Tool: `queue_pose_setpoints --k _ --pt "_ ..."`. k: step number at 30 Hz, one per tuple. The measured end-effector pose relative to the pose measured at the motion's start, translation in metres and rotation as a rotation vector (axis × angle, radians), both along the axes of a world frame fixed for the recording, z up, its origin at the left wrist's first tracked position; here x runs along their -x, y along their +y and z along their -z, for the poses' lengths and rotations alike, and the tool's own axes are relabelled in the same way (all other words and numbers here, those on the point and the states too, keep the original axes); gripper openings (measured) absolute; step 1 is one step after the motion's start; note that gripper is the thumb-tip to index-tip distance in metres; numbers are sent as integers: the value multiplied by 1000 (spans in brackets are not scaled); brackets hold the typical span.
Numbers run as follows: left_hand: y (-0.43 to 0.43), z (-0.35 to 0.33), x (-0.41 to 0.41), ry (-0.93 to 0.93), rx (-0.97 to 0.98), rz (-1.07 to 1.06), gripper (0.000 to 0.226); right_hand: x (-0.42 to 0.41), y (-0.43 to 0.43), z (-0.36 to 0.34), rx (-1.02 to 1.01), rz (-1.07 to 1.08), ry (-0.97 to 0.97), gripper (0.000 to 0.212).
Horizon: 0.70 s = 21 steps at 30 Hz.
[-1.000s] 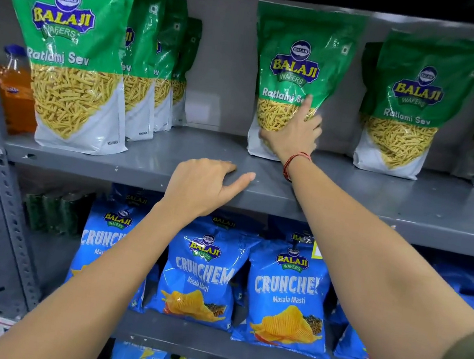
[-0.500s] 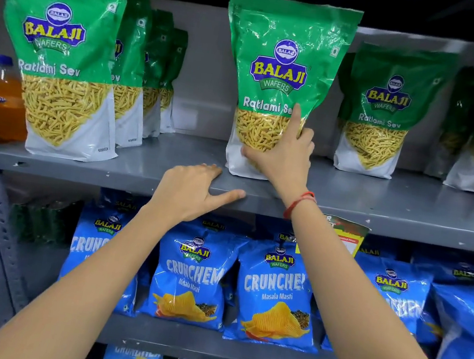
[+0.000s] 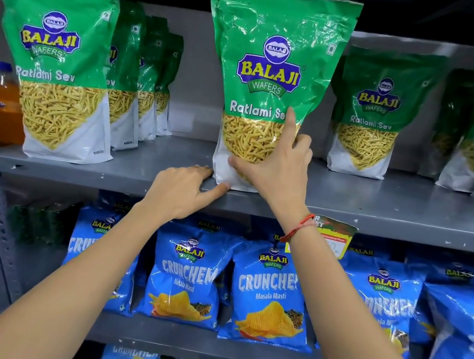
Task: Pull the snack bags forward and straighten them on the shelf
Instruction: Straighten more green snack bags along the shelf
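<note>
Shelf (image 3: 381, 202): right grip (image 3: 277, 170) clasps green bag (image 3: 275, 45); left grip (image 3: 181, 189) touches base.

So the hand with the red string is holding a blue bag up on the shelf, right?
Not blue. The head view shows the right hand, the one with the red string, holding a green Ratlami Sev bag on the shelf; the blue bags sit one shelf lower.
</note>
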<state>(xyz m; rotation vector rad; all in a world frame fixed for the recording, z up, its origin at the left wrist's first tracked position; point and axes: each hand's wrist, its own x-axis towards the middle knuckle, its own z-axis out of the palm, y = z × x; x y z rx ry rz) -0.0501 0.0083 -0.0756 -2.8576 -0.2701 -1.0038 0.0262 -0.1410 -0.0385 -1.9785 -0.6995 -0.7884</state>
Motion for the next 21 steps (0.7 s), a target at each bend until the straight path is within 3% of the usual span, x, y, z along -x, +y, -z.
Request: queue_pose_setpoints --k 10,12,17,21 --pt "-6 -2 0 39 72 -87 63 3 -6 0 69 24 -13 119" --pt "-11 2 3 -54 70 -68 62 2 -14 1 94 1 -16 120" --pt "-48 24 5 -610 315 103 34 -20 -52 -2 7 -4 -59 100" --pt "-104 25 -16 -647 207 218 27 -62 -90 -10 -73 45 -81 86"
